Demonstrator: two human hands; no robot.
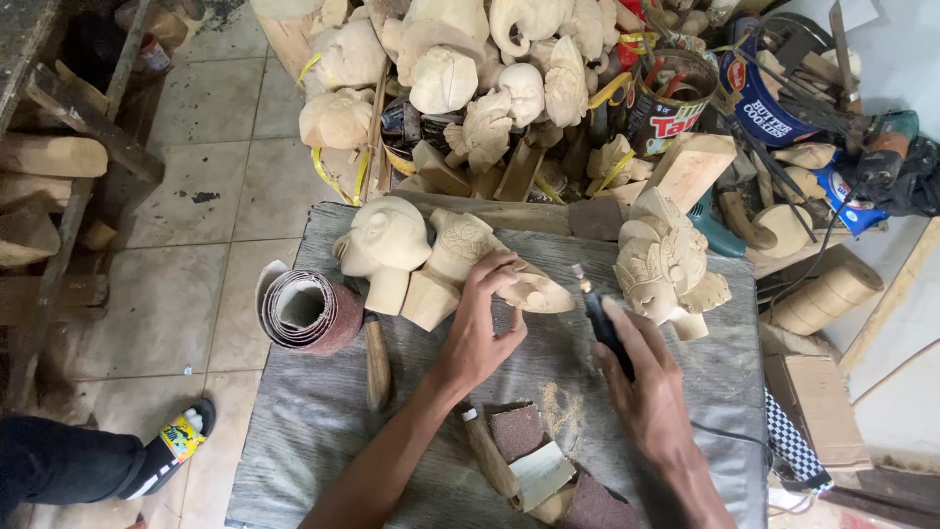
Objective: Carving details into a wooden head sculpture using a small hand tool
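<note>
The left hand pinches a carved wooden piece at its fingertips. The right hand grips a black rotary tool (bit pointing away), just right of that carving.

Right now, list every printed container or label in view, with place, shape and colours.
Round tin: behind the bench, right of the carved heads; black and red, holding tools.
Blue tin: right of it, tipped over; blue with white lettering.
Sandal strap: floor, lower left; yellow with a coloured print.

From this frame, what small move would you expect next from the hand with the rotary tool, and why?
Probably a short move of the right hand leftward, bringing the rotary tool tip onto the carved wooden piece. The left hand already steadies that piece on the grey cloth, and the tip sits just beside it, apart.
</note>
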